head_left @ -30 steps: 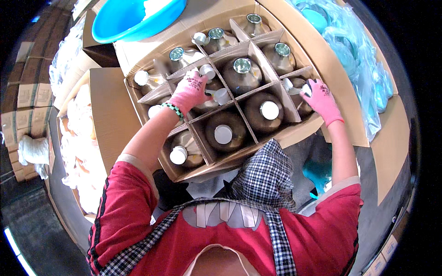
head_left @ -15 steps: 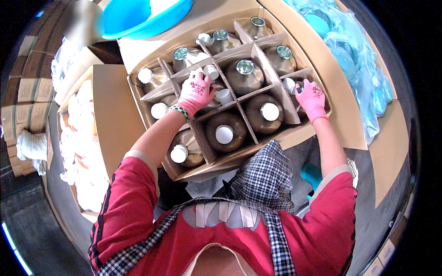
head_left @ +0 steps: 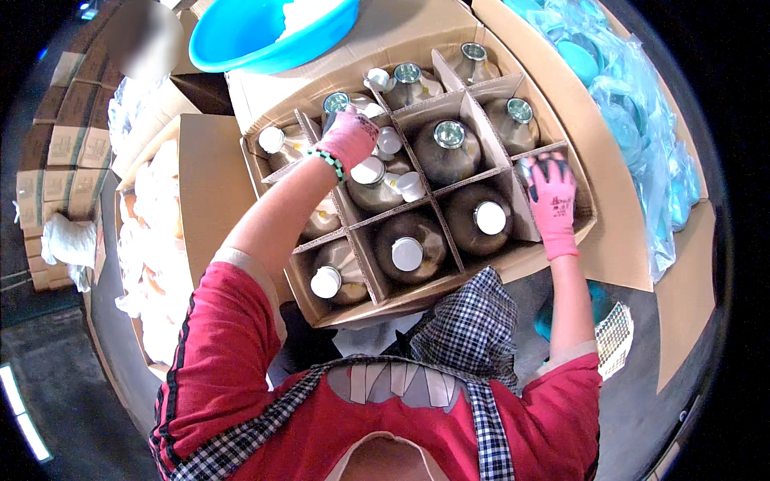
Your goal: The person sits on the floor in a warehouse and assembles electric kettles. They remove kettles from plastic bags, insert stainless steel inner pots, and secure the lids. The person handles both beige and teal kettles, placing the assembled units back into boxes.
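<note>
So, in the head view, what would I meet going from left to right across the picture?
Stacked cartons → open box with pale bags → left hand on the divided bottle box → right hand → blue plastic bags.

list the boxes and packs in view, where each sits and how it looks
Divided carton: centre, brown cardboard, dark bottles in cells; left hand and right hand over it.
Open box: left, brown, pale bags inside.
Plastic packs: right, clear wrap, blue contents.
Stacked cartons: far left, brown.
</note>
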Action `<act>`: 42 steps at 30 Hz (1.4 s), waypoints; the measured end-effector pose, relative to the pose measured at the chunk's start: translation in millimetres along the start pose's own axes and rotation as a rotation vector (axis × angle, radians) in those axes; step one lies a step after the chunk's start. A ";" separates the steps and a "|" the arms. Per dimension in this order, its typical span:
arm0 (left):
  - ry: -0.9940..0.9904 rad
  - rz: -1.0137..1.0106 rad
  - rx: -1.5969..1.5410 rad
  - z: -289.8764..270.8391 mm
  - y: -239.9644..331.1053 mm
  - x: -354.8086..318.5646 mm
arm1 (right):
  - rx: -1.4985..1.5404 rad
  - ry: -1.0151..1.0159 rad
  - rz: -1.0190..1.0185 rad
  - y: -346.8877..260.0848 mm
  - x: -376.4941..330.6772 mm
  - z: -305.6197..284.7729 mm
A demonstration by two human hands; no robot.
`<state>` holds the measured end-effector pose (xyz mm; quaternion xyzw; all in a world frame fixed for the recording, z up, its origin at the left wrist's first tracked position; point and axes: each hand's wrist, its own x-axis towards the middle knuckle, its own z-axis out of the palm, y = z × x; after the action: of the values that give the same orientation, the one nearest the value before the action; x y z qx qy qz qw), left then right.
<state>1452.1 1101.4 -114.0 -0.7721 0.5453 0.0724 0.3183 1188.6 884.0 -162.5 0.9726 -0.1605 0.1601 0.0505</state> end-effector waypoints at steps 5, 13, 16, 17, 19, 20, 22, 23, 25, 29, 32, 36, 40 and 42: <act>0.343 0.142 -0.100 27.8 -18.6 -13.6 | -0.202 -0.265 -0.154 1.5 11.2 -6.7; 0.739 -0.329 -1.229 52.7 -45.1 -31.9 | -0.226 -0.175 0.042 -6.3 6.2 3.8; 0.648 -0.525 -1.087 37.1 -61.4 -12.6 | -0.189 -0.216 0.054 -5.1 5.8 6.7; 0.653 -0.503 -0.987 38.8 -66.5 -5.0 | -0.187 -0.232 0.056 -5.0 7.2 4.7; 0.539 -0.566 -0.890 40.3 -63.7 8.0 | -0.069 -0.087 0.078 -2.4 4.1 7.4; 0.487 -0.600 -0.865 40.0 -57.5 13.7 | 0.006 -0.007 0.114 -1.9 1.8 6.3; 0.376 -0.631 -0.871 42.7 -50.3 21.7 | 0.096 0.242 0.153 -2.3 -0.7 7.4; 0.402 -0.622 -0.894 44.1 -49.0 24.0 | 0.153 0.366 0.128 -1.0 0.8 6.2; 0.450 -0.602 -0.939 48.3 -50.8 23.6 | 0.158 0.438 0.153 -4.1 3.3 1.2; 0.401 -0.530 -1.067 48.8 -73.2 20.9 | 0.122 0.450 0.166 -1.9 2.9 -1.8; 0.528 -0.620 -0.951 48.6 -74.5 26.7 | 0.120 0.445 0.162 -0.3 3.0 -2.6; 0.583 -0.621 -0.751 60.9 -64.1 29.5 | 0.184 0.464 0.188 -2.9 5.9 -2.0; 0.349 -0.442 -0.785 36.8 -68.8 19.7 | 0.243 0.472 0.178 -3.8 6.4 -4.3; 0.371 -0.380 -0.772 43.5 -66.0 20.0 | 0.253 0.472 0.187 -2.6 3.7 -3.2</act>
<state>1528.9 1123.7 -130.2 -0.9202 0.3750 0.0710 -0.0874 1191.8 885.8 -158.3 0.8880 -0.2120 0.4050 -0.0505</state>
